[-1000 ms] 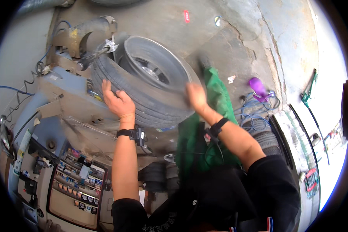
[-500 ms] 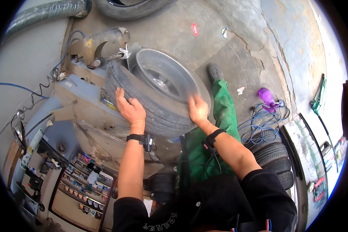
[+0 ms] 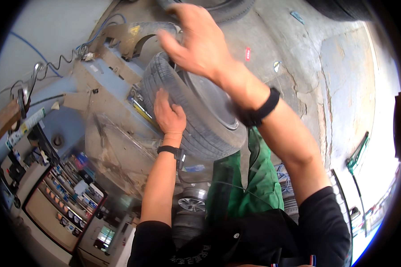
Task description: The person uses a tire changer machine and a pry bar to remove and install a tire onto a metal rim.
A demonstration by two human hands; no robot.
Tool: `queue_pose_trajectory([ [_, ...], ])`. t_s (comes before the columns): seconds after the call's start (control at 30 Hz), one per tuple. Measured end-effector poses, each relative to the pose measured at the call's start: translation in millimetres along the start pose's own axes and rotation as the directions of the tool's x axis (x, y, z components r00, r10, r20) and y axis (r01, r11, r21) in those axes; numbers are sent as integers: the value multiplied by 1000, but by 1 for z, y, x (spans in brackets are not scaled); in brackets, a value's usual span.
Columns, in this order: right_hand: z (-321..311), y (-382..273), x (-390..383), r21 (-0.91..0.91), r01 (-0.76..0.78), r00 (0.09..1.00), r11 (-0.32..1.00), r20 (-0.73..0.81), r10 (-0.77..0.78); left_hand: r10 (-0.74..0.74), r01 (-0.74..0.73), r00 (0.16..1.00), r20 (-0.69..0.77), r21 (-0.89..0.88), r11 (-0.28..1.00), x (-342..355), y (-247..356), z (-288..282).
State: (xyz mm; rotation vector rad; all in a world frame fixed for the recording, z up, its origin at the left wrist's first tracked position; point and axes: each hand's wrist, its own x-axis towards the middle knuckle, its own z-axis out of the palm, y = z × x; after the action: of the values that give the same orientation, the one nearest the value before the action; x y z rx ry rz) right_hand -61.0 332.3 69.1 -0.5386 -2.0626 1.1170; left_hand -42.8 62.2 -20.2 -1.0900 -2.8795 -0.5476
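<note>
A black tyre (image 3: 205, 135) on a grey wheel rim (image 3: 211, 99) leans at a tilt against the side of a blue-grey and tan tyre machine (image 3: 104, 73). Flat against its tread lies my left hand (image 3: 170, 115), fingers stretched out and thumb apart. My right hand (image 3: 198, 42) is raised over the far part of the wheel, somewhat blurred, its thumb spread and nothing visible in it. The right forearm hides part of the rim. Close to the right hand is the machine's curved metal arm (image 3: 156, 30), partly covered. My green trouser legs (image 3: 265, 173) are beside the tyre.
Another tyre (image 3: 234, 11) lies on the floor at the far side. Dark tyres (image 3: 343, 9) show at the far right. Near my legs stands a wheel with a spoked rim (image 3: 193, 202). A tray of tools (image 3: 75, 191) is at lower left, and a green long-handled tool (image 3: 358, 153) at right.
My right hand has left the tyre's near right sidewall and swung up and to the left above the wheel. The left hand stays on the tread. The whole view has shifted.
</note>
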Motion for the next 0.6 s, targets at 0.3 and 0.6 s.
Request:
queue_pose_trajectory([
  [0.3, -10, 96, 5, -630, 258, 551, 733, 719, 423, -68, 64, 995, -73, -47, 997, -21, 19, -16],
  [0.6, -117, 97, -130, -474, -215, 554, 854, 661, 506, -83, 81, 991, -109, -25, 996, -26, 21, -16],
])
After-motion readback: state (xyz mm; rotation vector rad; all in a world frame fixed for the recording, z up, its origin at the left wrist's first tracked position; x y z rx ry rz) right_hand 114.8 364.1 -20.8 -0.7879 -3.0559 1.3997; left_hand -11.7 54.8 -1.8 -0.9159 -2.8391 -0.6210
